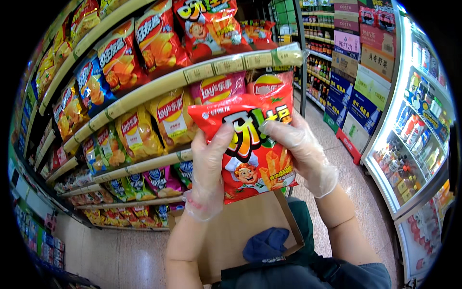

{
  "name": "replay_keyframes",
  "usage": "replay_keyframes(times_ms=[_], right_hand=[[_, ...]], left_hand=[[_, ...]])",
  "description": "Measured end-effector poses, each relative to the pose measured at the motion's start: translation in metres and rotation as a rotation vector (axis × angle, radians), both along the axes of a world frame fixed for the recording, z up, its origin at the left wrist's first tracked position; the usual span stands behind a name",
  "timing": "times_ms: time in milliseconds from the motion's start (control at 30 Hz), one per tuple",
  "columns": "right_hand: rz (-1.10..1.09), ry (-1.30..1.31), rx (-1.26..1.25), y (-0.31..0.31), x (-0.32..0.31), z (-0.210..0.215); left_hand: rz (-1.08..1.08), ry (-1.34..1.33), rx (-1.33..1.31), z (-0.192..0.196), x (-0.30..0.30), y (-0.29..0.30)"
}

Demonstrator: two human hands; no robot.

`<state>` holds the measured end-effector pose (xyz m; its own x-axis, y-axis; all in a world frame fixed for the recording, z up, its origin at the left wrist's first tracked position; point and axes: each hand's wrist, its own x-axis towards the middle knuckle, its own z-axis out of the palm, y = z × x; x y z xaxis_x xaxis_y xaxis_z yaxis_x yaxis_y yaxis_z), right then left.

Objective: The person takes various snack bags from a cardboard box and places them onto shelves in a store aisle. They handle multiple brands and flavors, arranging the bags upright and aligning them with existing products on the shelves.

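Between my two gloved hands is a red snack bag (260, 168) with a cartoon chef and fries on its front. It is held upright, facing me. My left hand (210, 164) grips its left side, thumb on the front near the top. On the right side, my right hand (303, 149) does the same, its thumb pressed on the upper front. Both hands wear clear plastic gloves, and the fingers behind the bag are hidden. Below the bag is an open cardboard box (226, 231), with a dark blue cloth item (266, 244) inside it.
A shelf rack (192, 72) with rows of chip bags stands ahead and to the left. Red bags (207, 29) sit on its upper shelf, yellow bags (171, 118) below. Stacked cartons (365, 91) and a lit glass-door fridge (414, 130) stand at right, across the tiled floor (363, 197).
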<state>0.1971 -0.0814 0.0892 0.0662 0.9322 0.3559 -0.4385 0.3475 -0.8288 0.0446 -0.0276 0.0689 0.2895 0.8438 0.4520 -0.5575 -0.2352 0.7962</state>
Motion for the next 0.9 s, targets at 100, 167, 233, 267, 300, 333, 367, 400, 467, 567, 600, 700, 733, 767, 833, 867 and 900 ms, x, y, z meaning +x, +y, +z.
replay_keyframes(times_ms=[100, 167, 233, 267, 300, 333, 367, 400, 467, 567, 600, 700, 733, 767, 833, 867, 900], right_hand=[[-0.047, 0.043, -0.098, 0.012, -0.006, -0.039], [-0.070, 0.034, -0.175, 0.017, -0.005, -0.062], [-0.105, 0.038, -0.225, 0.020, -0.006, -0.076], [-0.124, 0.040, -0.251, 0.021, -0.007, -0.083], [-0.134, 0.052, -0.231, 0.022, -0.012, -0.091], [-0.162, 0.022, -0.219, 0.024, -0.016, -0.100], [-0.190, -0.009, -0.207, 0.025, -0.018, -0.109], [-0.219, -0.041, -0.195, 0.027, -0.020, -0.116], [-0.232, -0.065, -0.222, 0.027, -0.023, -0.122], [-0.197, 0.097, -0.322, 0.027, -0.024, -0.131], [-0.179, 0.139, -0.330, 0.027, -0.025, -0.134], [-0.174, 0.213, -0.371, 0.028, -0.029, -0.145], [-0.173, 0.216, -0.390, 0.028, -0.030, -0.147], [-0.173, 0.218, -0.410, 0.028, -0.031, -0.148], [-0.211, 0.215, -0.413, 0.031, -0.032, -0.157], [-0.218, 0.202, -0.419, 0.032, -0.033, -0.160], [-0.225, 0.189, -0.423, 0.033, -0.033, -0.163]], left_hand=[[-0.118, -0.001, -0.158, -0.030, -0.007, -0.004], [-0.123, -0.016, -0.185, -0.058, -0.009, -0.001], [-0.118, -0.035, -0.166, -0.069, -0.008, -0.008], [-0.092, -0.016, -0.215, -0.071, -0.009, -0.017], [-0.020, -0.006, -0.199, -0.085, -0.008, -0.017], [0.048, 0.002, -0.178, -0.102, -0.006, -0.013], [0.087, 0.031, -0.173, -0.113, -0.007, -0.011], [0.170, 0.084, -0.176, -0.125, -0.007, -0.007], [0.193, 0.035, -0.192, -0.143, -0.007, -0.001], [0.210, 0.025, -0.239, -0.144, -0.008, -0.007], [0.228, 0.044, -0.236, -0.149, -0.010, -0.007], [0.250, 0.072, -0.229, -0.164, -0.015, -0.005], [0.247, 0.077, -0.239, -0.168, -0.017, -0.005], [0.244, 0.081, -0.249, -0.172, -0.019, -0.005], [0.240, 0.091, -0.256, -0.177, -0.022, -0.008], [0.244, 0.096, -0.254, -0.177, -0.023, -0.009], [0.247, 0.099, -0.250, -0.178, -0.023, -0.010]])
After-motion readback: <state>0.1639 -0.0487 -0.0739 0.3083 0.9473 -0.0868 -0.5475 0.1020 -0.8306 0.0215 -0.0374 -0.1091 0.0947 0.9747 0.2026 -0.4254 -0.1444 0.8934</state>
